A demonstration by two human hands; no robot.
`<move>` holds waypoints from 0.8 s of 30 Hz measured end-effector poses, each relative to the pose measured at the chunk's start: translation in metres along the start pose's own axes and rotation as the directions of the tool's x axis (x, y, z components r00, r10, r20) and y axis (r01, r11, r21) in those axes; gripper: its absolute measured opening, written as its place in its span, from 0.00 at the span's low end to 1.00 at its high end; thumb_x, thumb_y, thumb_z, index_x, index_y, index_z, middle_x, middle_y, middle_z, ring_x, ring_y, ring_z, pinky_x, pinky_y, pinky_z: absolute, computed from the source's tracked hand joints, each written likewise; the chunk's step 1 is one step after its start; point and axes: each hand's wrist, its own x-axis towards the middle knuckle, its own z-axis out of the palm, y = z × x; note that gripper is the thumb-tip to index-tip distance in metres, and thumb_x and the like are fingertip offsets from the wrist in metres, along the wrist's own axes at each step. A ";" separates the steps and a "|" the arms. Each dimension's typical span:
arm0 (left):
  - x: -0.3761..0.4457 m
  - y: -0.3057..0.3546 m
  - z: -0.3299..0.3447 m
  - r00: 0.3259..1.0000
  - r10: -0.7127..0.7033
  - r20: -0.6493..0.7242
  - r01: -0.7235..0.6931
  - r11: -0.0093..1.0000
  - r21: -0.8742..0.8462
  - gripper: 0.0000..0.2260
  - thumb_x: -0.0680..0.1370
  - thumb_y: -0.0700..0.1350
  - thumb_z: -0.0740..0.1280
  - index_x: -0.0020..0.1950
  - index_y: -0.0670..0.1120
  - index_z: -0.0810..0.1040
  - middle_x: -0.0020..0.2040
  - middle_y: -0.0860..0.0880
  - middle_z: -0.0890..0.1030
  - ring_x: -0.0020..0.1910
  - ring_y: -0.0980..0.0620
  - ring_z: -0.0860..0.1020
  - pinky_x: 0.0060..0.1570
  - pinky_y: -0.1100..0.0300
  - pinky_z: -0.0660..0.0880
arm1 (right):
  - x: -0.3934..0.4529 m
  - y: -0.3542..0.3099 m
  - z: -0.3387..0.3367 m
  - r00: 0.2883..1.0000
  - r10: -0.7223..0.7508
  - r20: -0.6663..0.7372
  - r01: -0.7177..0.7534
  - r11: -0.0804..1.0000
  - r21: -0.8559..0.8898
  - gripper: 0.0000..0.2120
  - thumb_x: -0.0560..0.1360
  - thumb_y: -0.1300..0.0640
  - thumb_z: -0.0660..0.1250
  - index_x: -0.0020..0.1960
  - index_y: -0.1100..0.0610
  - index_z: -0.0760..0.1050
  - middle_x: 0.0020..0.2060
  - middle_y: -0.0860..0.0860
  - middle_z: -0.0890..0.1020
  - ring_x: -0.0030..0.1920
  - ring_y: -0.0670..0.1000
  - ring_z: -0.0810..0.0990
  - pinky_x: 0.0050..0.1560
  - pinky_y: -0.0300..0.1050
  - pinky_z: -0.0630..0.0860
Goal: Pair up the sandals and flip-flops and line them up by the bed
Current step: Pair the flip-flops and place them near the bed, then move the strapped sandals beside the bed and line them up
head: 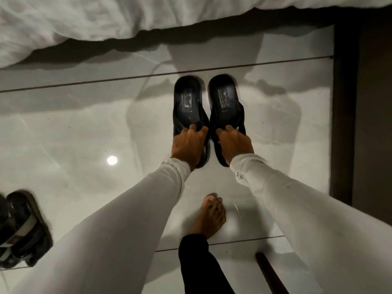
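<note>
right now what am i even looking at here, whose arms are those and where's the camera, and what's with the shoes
There is no machine here. The single picture comes from a wide-angle camera worn on a person's head, looking down, so the two white-sleeved arms are the wearer's own.

The left hand grips the strap end of one black sandal, and the right hand grips its partner. The two sandals sit side by side on a glossy pale tiled floor, heel ends pointing towards the bed, whose white bedding hangs along the top.

Below the hands is the person's bare foot. At the left edge more dark footwear waits, too blurred to describe well. The bright spot on the floor is a lamp's reflection.
</note>
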 end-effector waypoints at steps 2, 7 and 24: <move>-0.001 0.001 0.003 1.000 0.003 0.007 -0.003 1.000 0.022 0.21 0.80 0.49 0.66 0.71 0.48 0.68 0.61 0.41 0.78 0.56 0.38 0.81 0.55 0.46 0.81 | 0.000 0.003 0.001 1.000 0.012 0.013 -0.012 1.000 -0.002 0.12 0.78 0.61 0.64 0.61 0.56 0.76 0.53 0.58 0.79 0.51 0.62 0.81 0.47 0.52 0.79; -0.014 0.004 0.011 0.998 0.059 0.018 -0.060 0.998 0.016 0.21 0.82 0.47 0.62 0.74 0.44 0.65 0.64 0.42 0.77 0.59 0.39 0.80 0.56 0.48 0.80 | -0.013 -0.002 0.007 1.000 0.013 -0.003 -0.013 1.000 0.027 0.17 0.78 0.61 0.65 0.66 0.56 0.71 0.58 0.56 0.78 0.56 0.59 0.79 0.50 0.52 0.79; -0.212 -0.132 0.017 0.997 -0.068 -0.041 0.071 0.995 0.072 0.32 0.81 0.52 0.59 0.81 0.44 0.49 0.80 0.39 0.54 0.77 0.42 0.60 0.67 0.47 0.67 | -0.114 -0.149 0.013 0.997 -0.014 0.078 0.027 0.985 -0.170 0.38 0.75 0.54 0.66 0.79 0.57 0.49 0.77 0.61 0.56 0.77 0.60 0.56 0.71 0.58 0.63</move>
